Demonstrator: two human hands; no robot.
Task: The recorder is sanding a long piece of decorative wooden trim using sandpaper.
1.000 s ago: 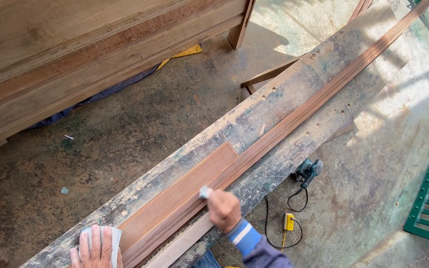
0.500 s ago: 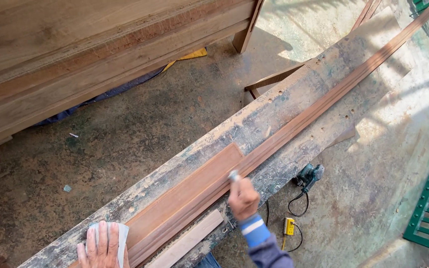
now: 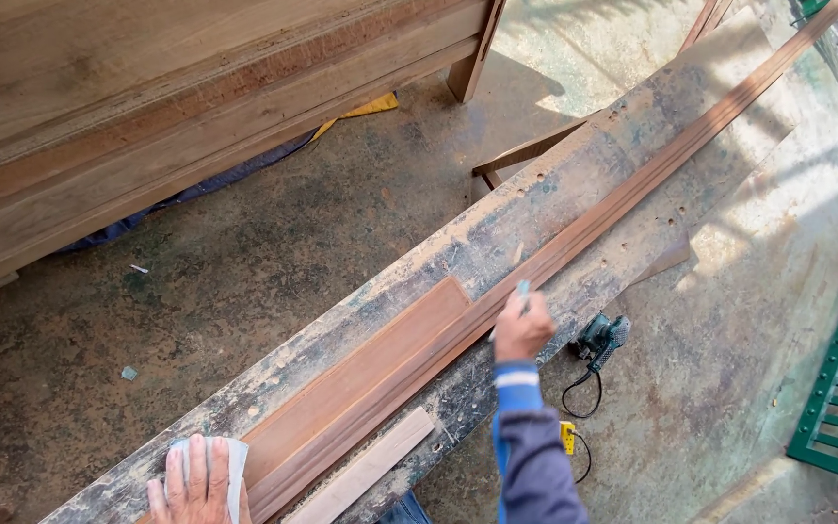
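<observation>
right hand: my right hand (image 3: 521,330) is clamped on a small pad (image 3: 522,288), pressed on the strip (image 3: 574,233)
left hand: my left hand (image 3: 193,483) lies flat, fingers apart, on a cloth (image 3: 235,456), near left
strip: runs diagonally along the surface (image 3: 497,228)
step: rubbing down the strip, I judge
next move: calls for steady pressure toward the far right

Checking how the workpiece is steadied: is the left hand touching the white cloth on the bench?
Touching. The head view shows the left hand pressed flat on the white cloth, fingers spread over it.
</observation>
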